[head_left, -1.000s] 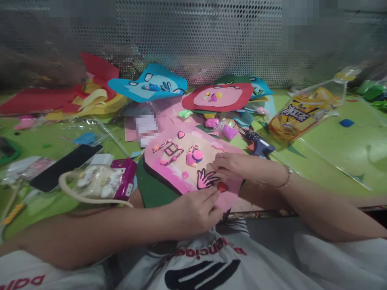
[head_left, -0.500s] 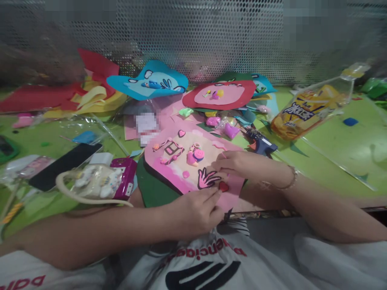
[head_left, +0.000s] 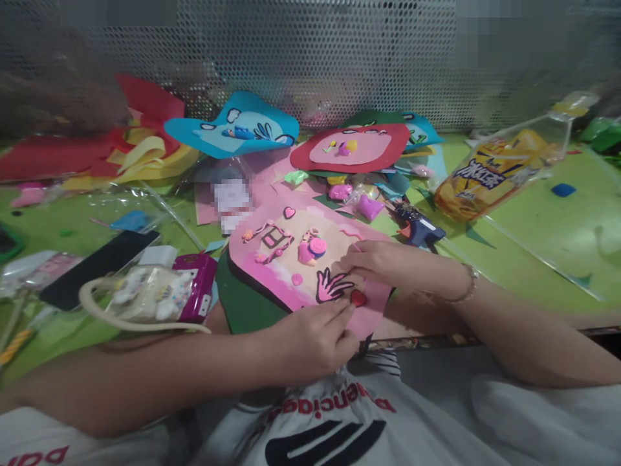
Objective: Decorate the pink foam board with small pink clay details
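A pink foam craft board [head_left: 272, 272] lies in front of me on dark green foam [head_left: 242, 304]. It carries small clay shapes: a house outline, a heart, a pink figure, a pink hand shape [head_left: 332, 286] and a red heart [head_left: 358, 298]. My left hand [head_left: 310, 340] rests at the board's near edge, fingers curled, a fingertip beside the red heart. My right hand [head_left: 376, 262] lies on the board just above the hand shape, fingers bent and pinched on a thin pink stick.
Foam sheets in red, yellow and blue [head_left: 233, 126] are piled at the back. A red-rimmed craft piece [head_left: 352, 149], a glue gun [head_left: 417, 228], a yellow snack bag [head_left: 490, 175], a black phone [head_left: 97, 265] and a purple case [head_left: 194, 285] lie around. A perforated metal wall stands behind.
The view shifted slightly. My right hand moved a little up on the board. My left hand stayed by the red heart.
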